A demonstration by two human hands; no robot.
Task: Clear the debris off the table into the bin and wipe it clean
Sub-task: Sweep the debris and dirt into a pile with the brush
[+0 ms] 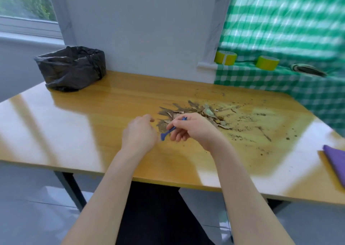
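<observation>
A heap of dry leaf pieces and soil crumbs (207, 114) lies right of centre on the glossy wooden table (93, 117). Just in front of the heap, my right hand (192, 128) is shut on a small blue plastic tool (168, 132), whose flat end points left and down. My left hand (140, 132) rests close beside it, fingers curled, holding nothing that I can see. A bin lined with a black bag (71, 67) stands at the table's far left corner. A purple cloth (336, 160) lies at the right edge.
Loose dirt specks (261, 132) spread right of the heap. A green checked cloth (298, 80) covers a ledge at the back right, carrying two yellow-green tape rolls (225, 57) and a coil (308, 69). A white wall stands behind; a window (28, 2) is at upper left.
</observation>
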